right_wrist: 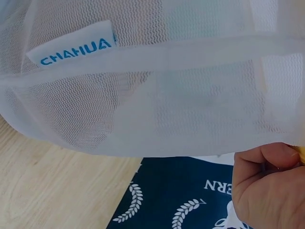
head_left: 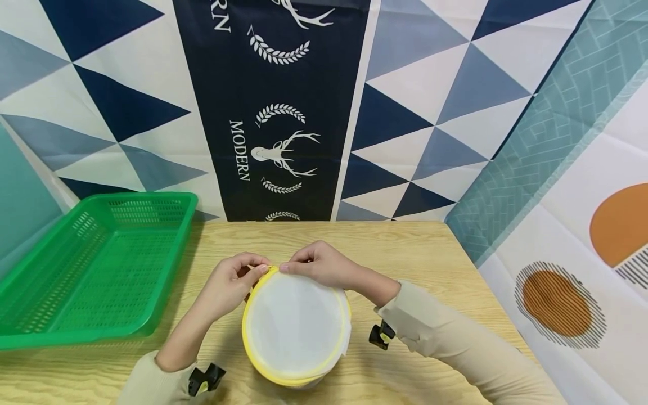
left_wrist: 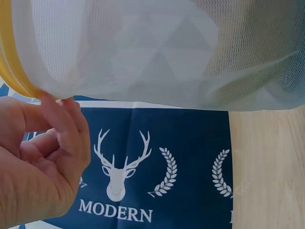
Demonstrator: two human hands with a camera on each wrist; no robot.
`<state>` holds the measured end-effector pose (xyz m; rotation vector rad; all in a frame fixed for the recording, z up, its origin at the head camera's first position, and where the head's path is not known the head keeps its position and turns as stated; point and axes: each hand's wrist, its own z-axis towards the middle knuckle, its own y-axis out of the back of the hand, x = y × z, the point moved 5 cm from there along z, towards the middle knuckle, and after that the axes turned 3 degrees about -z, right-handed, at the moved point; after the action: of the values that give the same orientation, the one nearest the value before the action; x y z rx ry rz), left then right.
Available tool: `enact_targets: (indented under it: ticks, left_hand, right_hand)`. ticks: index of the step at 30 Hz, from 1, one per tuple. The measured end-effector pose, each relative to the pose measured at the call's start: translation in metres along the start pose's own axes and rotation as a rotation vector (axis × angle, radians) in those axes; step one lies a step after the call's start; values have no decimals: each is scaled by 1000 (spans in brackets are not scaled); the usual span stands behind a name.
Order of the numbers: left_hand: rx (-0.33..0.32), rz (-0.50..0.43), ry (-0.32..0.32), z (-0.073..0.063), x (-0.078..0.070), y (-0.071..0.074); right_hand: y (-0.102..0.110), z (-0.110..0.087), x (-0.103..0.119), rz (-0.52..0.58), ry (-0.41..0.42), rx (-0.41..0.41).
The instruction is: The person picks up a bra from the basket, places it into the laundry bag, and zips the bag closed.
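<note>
A round white mesh laundry bag [head_left: 298,326] stands on the wooden table, its flat top facing up and edged by a yellow zipper [head_left: 247,337]. At the far edge of that top, my left hand [head_left: 230,287] pinches the yellow zipper band between thumb and fingers. Close beside it, my right hand [head_left: 321,264] pinches the same rim, thumb on top. In the left wrist view the see-through mesh side [left_wrist: 143,57] hangs from the band. A white label [right_wrist: 76,47] reading CHAHUA shows on the bag's side in the right wrist view.
To the left sits a green plastic basket [head_left: 174,270] with slotted walls. The wooden table [head_left: 405,247] ends at a patterned cloth backdrop [head_left: 283,112] behind, and another cloth hanging [head_left: 536,247] runs along the right side.
</note>
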<state>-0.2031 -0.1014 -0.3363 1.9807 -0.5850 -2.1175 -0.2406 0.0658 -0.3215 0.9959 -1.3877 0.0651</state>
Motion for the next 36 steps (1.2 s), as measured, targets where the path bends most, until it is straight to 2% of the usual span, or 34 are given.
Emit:
enact_targets:
  ticks: [7,18,26,31,36]
  left_hand:
    - [17,7,5,2,-3,-2]
    - [15,46,-26,7,-13,-1]
    - [15,102,-64,14,-23,0]
    - [48,139,-71,19,-31,2]
    - [116,140,-69,25,-36,3]
  right_hand:
    - [2,-3,0,18,8,-22]
    - [5,-6,-4,68,-59,-58]
    - [5,-12,-4,147,-94,-105]
    - [6,-16,-1,198,-117,-130]
    - [7,-20,1,218,-137,-155]
